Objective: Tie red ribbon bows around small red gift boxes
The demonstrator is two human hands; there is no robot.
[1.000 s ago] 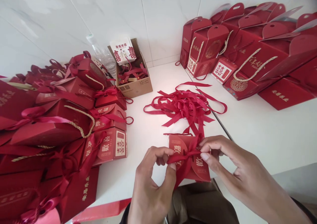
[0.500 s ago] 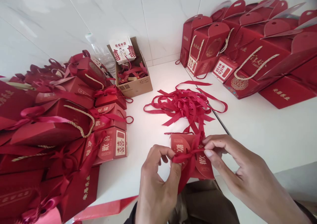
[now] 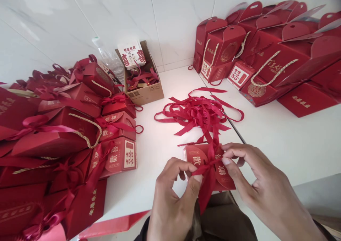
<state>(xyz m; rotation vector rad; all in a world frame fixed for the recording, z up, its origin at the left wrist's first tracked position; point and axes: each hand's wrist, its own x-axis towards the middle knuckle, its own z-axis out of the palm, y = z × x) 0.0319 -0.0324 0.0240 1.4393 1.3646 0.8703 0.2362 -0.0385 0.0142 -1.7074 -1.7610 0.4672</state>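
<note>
A small red gift box (image 3: 222, 173) with printed characters lies at the table's front edge, between my hands. Across its top runs a red ribbon (image 3: 205, 184), knotted in the middle, with one tail hanging down over the front. My left hand (image 3: 177, 191) pinches the ribbon's left loop between thumb and forefinger. On the other side my right hand (image 3: 253, 177) pinches the ribbon's right part just beside the knot. Behind the box lies a tangled pile of loose red ribbons (image 3: 198, 111), touching the ribbon's far end.
Tied red boxes (image 3: 121, 157) are heaped along the left. Taller red boxes with rope handles (image 3: 226, 44) stand in a group at the back right. A cardboard carton (image 3: 149, 93) holding cards and ribbon stands against the tiled wall (image 3: 181, 21), beside a clear plastic bottle (image 3: 106, 54).
Both hands and the small box have shifted slightly to the right. The ribbon stays pinched on both sides of the knot.
</note>
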